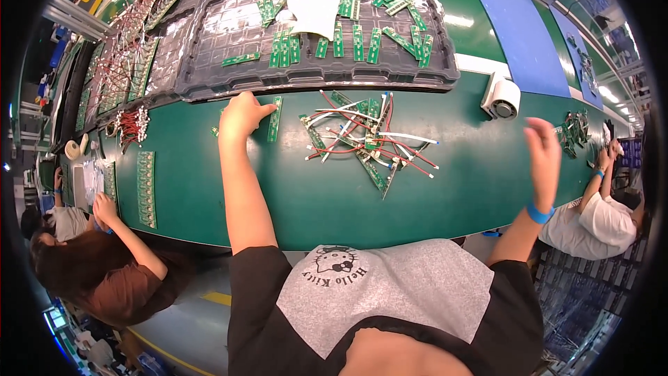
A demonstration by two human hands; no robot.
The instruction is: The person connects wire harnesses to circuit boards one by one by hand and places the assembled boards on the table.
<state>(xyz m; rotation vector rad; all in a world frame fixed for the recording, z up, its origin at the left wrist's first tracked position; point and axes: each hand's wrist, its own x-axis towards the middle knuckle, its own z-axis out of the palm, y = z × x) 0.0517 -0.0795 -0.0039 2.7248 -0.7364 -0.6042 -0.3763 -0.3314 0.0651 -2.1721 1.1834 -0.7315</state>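
The person's left hand (243, 117) is low over the far part of the green table (445, 202), just short of the tray (316, 83) with its raised front edge. Its fingers bend downward out of sight, so whether they grasp anything cannot be told. The single board (273, 125) lies right beside its thumb, running near to far; contact is unclear. The right hand (544, 157) is raised at the right, slightly blurred, unclenched and with nothing visible in its grasp. Between the hands lies the pile of wired boards (372, 124), red and white wires jutting past its edges. Green tabletop leaves room from the pile to the right hand and to the near edge; only a narrow strip separates pile and tray
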